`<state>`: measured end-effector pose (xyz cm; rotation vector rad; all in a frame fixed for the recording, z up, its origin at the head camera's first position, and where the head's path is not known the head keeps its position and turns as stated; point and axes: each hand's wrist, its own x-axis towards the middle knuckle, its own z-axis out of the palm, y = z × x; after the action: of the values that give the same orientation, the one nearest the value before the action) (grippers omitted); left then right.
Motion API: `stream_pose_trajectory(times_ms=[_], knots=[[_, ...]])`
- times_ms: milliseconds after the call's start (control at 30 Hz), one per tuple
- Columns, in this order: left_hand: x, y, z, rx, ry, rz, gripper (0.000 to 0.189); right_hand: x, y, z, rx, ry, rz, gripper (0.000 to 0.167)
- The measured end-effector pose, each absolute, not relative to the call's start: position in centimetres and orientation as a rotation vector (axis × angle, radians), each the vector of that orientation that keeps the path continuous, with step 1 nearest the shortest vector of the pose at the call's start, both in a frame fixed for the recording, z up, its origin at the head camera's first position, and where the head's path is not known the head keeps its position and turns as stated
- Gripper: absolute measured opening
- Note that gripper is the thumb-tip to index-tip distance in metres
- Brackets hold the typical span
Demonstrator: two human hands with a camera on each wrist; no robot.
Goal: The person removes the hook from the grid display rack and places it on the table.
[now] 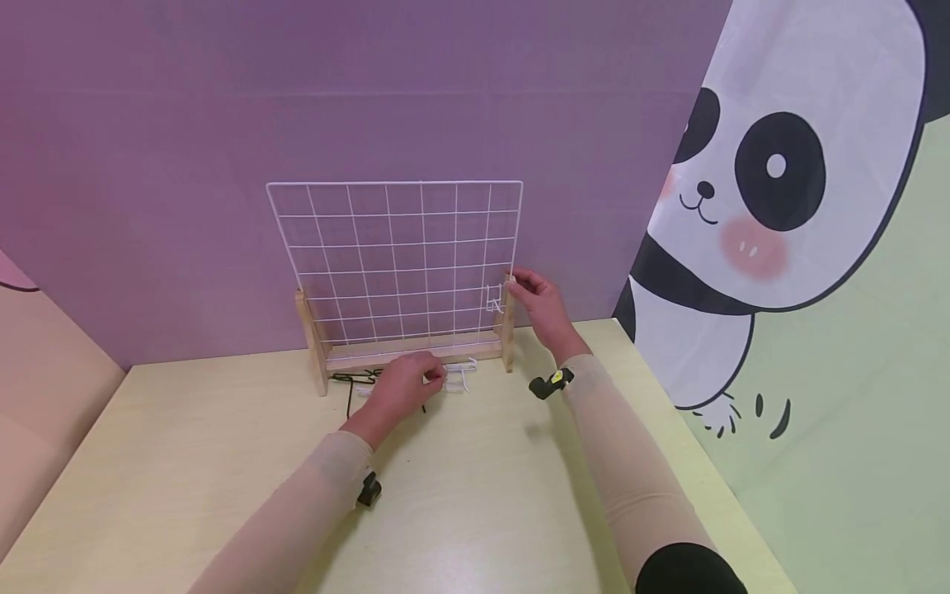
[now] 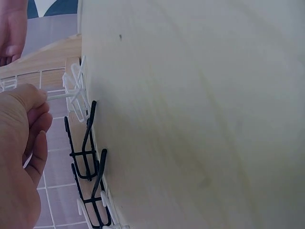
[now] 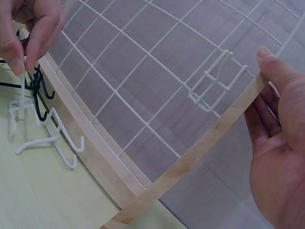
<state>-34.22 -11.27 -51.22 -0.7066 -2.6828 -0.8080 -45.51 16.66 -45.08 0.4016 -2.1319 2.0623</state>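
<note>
A white wire grid panel (image 1: 404,243) stands upright in a wooden stand at the back of the table. My right hand (image 1: 547,307) grips the upper end of the stand's right wooden post (image 3: 190,152), thumb in front and fingers behind. One white hook (image 3: 214,86) hangs on the grid beside that post. Low in front of the stand, my left hand (image 1: 404,381) pinches the prong of another white hook (image 3: 23,100) between thumb and forefinger. A further white hook (image 3: 57,138) lies on the table, and black hooks (image 2: 86,152) lie along the stand's base.
The pale wooden table (image 1: 460,495) reaches back to a purple wall (image 1: 185,206). On the right is a wall with a large panda picture (image 1: 779,173). The stand's left post (image 1: 310,338) rises at the panel's other end.
</note>
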Motion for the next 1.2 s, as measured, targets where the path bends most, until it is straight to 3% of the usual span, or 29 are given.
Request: stream_pose_trajectory(times_ms=[433,1200], knots=[[-34.14,-11.34,-51.55,-0.743,-2.766,-0.895,0.003,-45.62,16.61,-45.22,0.399,-2.126,2.063,0.037],[-33.44,-11.38,-51.63,-0.832,-2.865,-0.885,0.015,-45.44,16.60,-45.11,0.389,-2.152,2.044,0.038]])
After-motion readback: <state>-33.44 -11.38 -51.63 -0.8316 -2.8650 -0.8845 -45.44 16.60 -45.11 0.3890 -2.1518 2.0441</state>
